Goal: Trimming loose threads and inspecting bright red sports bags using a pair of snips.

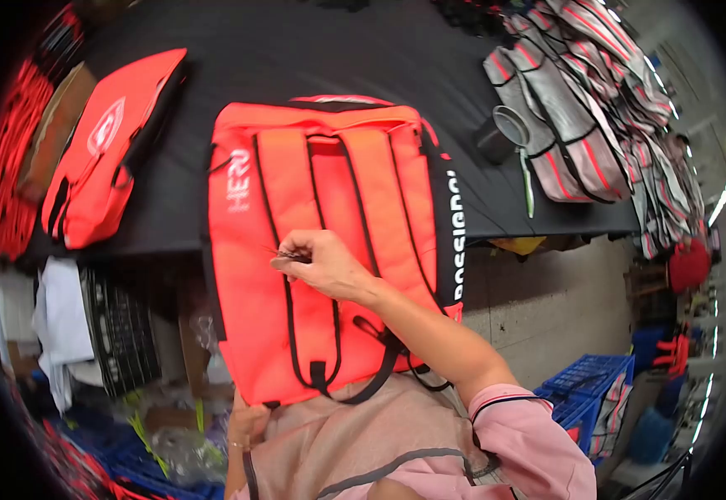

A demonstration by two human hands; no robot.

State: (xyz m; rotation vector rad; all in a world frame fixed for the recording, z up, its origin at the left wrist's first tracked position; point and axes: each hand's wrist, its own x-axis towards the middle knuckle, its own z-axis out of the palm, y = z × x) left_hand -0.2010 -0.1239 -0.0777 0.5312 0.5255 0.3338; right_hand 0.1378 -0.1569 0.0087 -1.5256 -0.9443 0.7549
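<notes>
A bright red-orange backpack [242, 304] with black trim leans from the table's edge toward my body, its shoulder straps [371, 179] facing up. My right hand [325, 265] is closed above the middle of the straps. Pinched in it is a small, thin dark tool [290, 255] that looks like thread snips; its exact shape is mostly hidden by the fingers. At the bag's lower left corner, my left hand [248, 421] grips the bottom edge, with its fingertips partly out of sight. Loose black webbing [379, 379] hangs at the bag's bottom.
Another red-orange bag [113, 137] lies left on the black-covered table [238, 50]. At the right are a dark cup [493, 137] and grey bags with red stripes [575, 154]. Blue crates [583, 387] stand low right; a black crate [121, 333] stands left, below the table.
</notes>
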